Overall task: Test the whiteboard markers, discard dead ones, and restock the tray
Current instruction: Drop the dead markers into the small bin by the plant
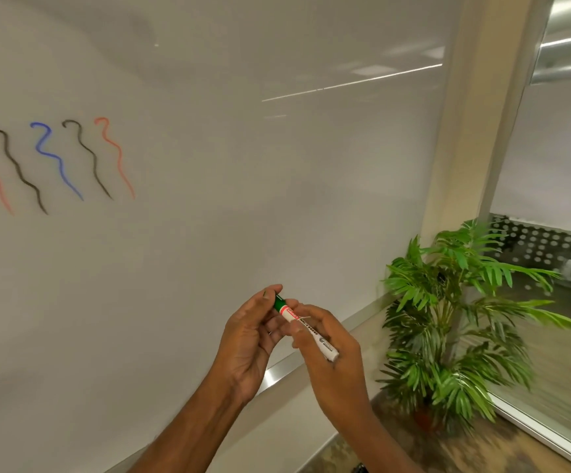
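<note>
Whiteboard (209,165), left part: a row of wavy test strokes (52,162) in red, black and blue, all well apart from the hands. A fragment of a further blue stroke is cut off by the left edge of the view. No green stroke is among them.

Centre, below the strokes and in front of the whiteboard's lower right part: the left hand (248,339), its thumb and fingers closed around the green cap (279,303) of a whiteboard marker (306,327). The right hand (332,356) grips the white barrel, fingers wrapped over its printed label; the blunt rear end shows past them. The marker lies tilted, cap end up and to the left, held in the air near the whiteboard but not touching it.

Step in hand, as judged: uncapping the green marker for its test. To do it well, pull the cap straight along the barrel's axis with a slight twist, keep the cap in the left hand, then draw a stroke on the bare board to the right of the last red one, so that a faint or missing line shows plainly.

Marker: white barrel, red band beside the cap, black lettering. The tip is hidden.

Right: a potted palm (458,322) by the window frame (461,131). No tray can be made out with certainty.
</note>
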